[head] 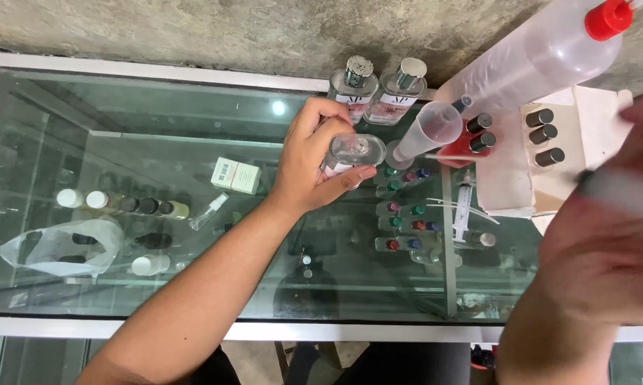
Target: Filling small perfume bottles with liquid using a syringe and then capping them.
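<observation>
Fingers of the left hand (pixel 314 160) wrap a clear glass bottle (pixel 353 152), hiding its lower half; the blurred right hand (pixel 606 242) pinches something unreadable.

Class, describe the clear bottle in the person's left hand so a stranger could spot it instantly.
Start at the glass-topped counter. Near its far edge, the left hand grips a clear glass bottle. Unlike the two capped bottles standing behind it, its neck has no cap.

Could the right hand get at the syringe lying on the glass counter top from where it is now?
Probably yes. The syringe lies bare on the glass counter top, just left of the raised right hand, with nothing over it. That hand is blurred and seems to grip a thin object, which might have to be set down first.
</observation>
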